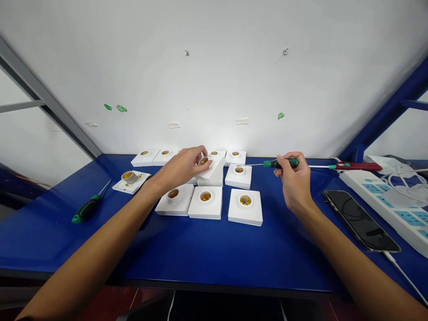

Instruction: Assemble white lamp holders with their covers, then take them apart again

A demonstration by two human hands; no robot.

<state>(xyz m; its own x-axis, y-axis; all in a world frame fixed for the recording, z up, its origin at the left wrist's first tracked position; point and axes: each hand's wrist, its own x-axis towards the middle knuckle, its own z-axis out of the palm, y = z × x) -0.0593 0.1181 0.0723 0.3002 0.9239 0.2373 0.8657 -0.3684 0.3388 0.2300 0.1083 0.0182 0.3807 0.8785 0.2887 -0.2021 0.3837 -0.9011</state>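
While the left grip [183,166] pinches it with thumb and fingers nearly together, one white lamp holder [216,165] hangs tilted above the blue bench [187,249], amid a group of similar holders. Directly under the tilted holder lies a flat holder [210,182]; whether the two touch cannot be told. Just right of the tilted holder, a middle-right holder [238,179] lies face up, the shaft of a green-and-black screwdriver [269,164] crossing at its far edge. Farther right of the tilted holder, the right grip [296,180] is curled closed around that screwdriver's handle, the shaft pointing left. Nearer the camera than the tilted holder, three front holders [205,207] show brass sockets, the rightmost set apart from the other two. Beyond the tilted holder and to both sides, back holders [236,159] lie near the white wall [214,98]. To its left, past the left grip, lies an uncovered holder [132,180] with a raised socket, and beyond that a second screwdriver [88,209]. Well to the tilted holder's right are a red-handled tool [357,166], a phone [364,220] with a white cable [401,272] plugged in, and a white power strip [391,203].
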